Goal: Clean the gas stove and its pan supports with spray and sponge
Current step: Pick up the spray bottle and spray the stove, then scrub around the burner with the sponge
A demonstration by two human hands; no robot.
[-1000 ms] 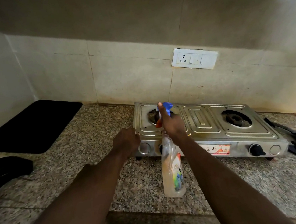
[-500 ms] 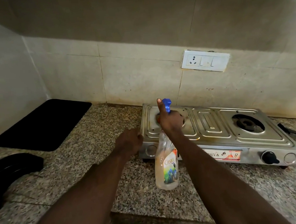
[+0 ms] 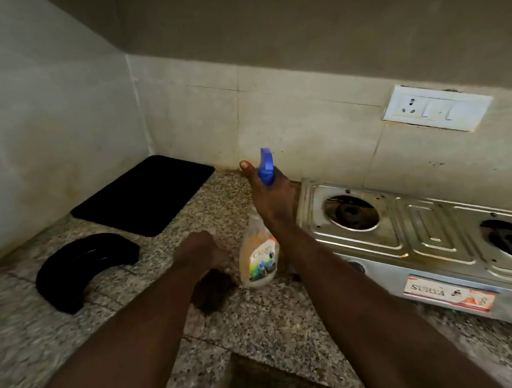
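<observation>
R grip (image 3: pixel 273 203) wraps the spray bottle (image 3: pixel 257 258) at its neck, thumb up by the blue nozzle (image 3: pixel 266 164), just left of the stove (image 3: pixel 411 240). L grip (image 3: pixel 202 251) is fisted nearby over the counter (image 3: pixel 277 318); can't tell if it holds anything. Step: spraying, prob. Next: aim right at the left burner well (image 3: pixel 353 212), squeeze.

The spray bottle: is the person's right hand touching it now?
Touching. The head view shows the right hand wrapped round the neck of the spray bottle, with no gap between them.
</observation>
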